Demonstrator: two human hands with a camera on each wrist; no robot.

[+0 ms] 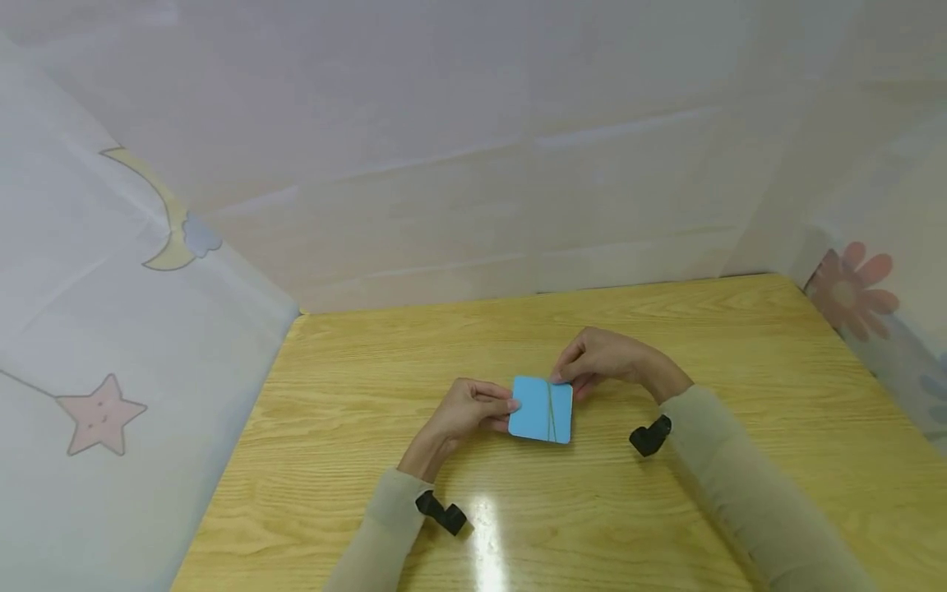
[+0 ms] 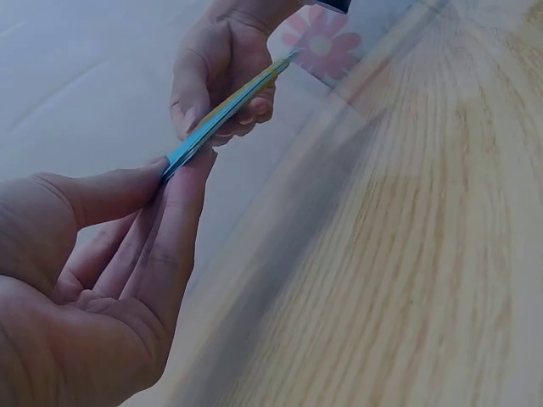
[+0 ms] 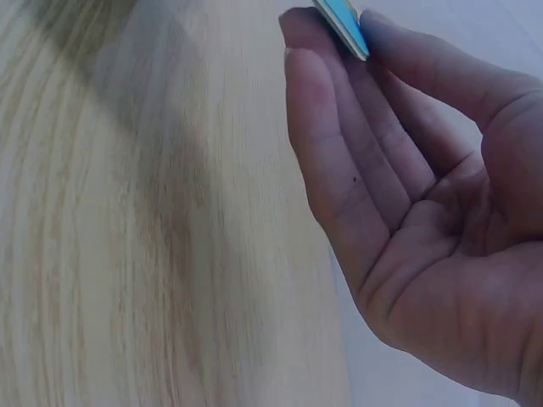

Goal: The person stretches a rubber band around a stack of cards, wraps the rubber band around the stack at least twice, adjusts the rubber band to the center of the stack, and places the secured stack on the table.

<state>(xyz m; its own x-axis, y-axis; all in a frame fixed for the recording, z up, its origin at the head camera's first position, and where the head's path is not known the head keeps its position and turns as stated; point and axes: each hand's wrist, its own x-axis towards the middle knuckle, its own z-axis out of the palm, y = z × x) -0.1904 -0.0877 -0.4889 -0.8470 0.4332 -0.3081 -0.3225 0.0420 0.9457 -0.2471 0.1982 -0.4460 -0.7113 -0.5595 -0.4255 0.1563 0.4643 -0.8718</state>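
A thin blue card stack (image 1: pixel 528 415) with rounded corners is held up above the table between both hands. Toward its right side, a yellowish rubber band (image 1: pixel 551 411) crosses the blue face in two strands. My left hand (image 1: pixel 468 409) pinches the left edge, thumb on the blue face and fingers behind. At the upper right corner, my right hand (image 1: pixel 608 357) pinches the stack between thumb and fingers. Seen nearly edge-on in the left wrist view, the card stack (image 2: pixel 222 114) shows thin layers. Only a corner of the card stack (image 3: pixel 346 30) enters the right wrist view.
The wood-grain table (image 1: pixel 355 460) extends around both hands. A pale cloth wall (image 1: pixel 414 214) rises along its back edge, with printed cloth on both sides. Black wrist mounts (image 1: pixel 441 513) sit on both beige sleeves.
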